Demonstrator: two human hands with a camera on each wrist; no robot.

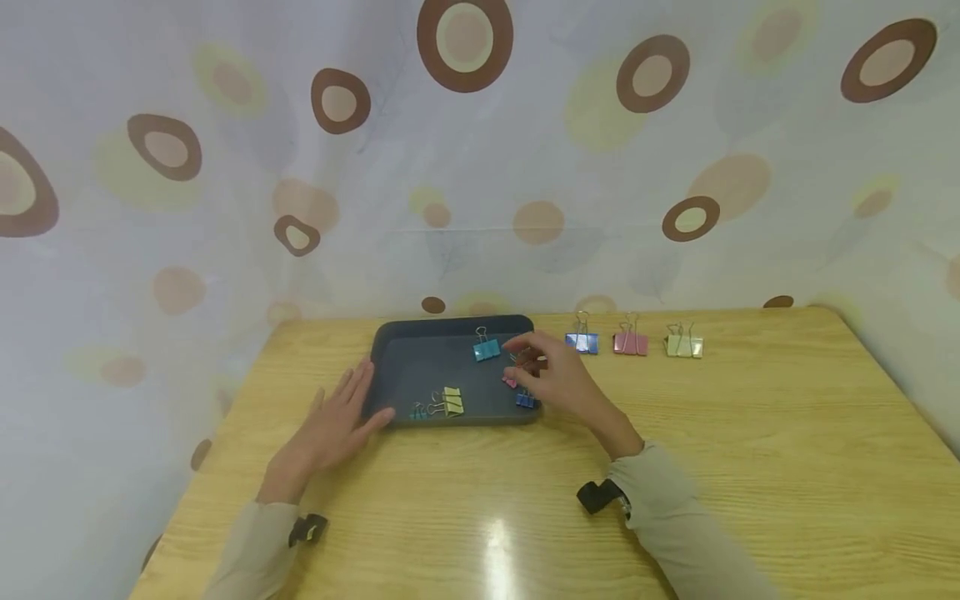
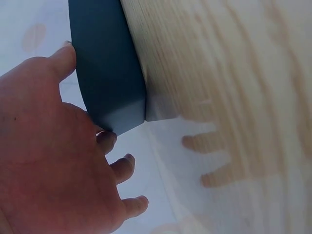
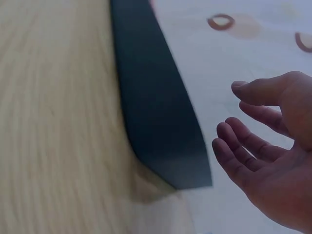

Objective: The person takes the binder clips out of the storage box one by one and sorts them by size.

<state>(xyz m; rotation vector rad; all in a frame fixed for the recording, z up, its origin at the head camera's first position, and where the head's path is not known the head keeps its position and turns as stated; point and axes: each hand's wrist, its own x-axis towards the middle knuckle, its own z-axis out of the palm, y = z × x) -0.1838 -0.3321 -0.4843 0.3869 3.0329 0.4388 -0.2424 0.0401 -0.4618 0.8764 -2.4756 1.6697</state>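
Through my head feed: dark slate, rounded rectangular tray (image 1: pixel 423 362) sits on the pale wood-grain table (image 1: pixel 450 492).

Left hand (image 1: pixel 335 429): fingers extended, thumb spread away from them, resting against the tray's left side. My left-wrist feed shows the thumb at the rim.

Right hand (image 1: pixel 558 379): over the tray's right end, fingers loosely bent, thumb and forefinger parted. Nearest is a small pink metal binder clip (image 1: pixel 510 382), lying below the thumb; I cannot tell whether they touch. A small dark-blue metal binder clip (image 1: pixel 525 401) lies just in front of it, by the right wall.

Also in tray: larger teal metal binder clip (image 1: pixel 486 350) towards the back; yellow metal binder clip (image 1: pixel 453 402) near the front, a small teal binder clip (image 1: pixel 418 413) at its left.

Right of tray, in a row on the table: shiny blue binder clip (image 1: pixel 582 342), larger pink binder clip (image 1: pixel 630 343), pale-yellow binder clip (image 1: pixel 684 346), wire handles towards the patterned cloth (image 1: pixel 480 150).
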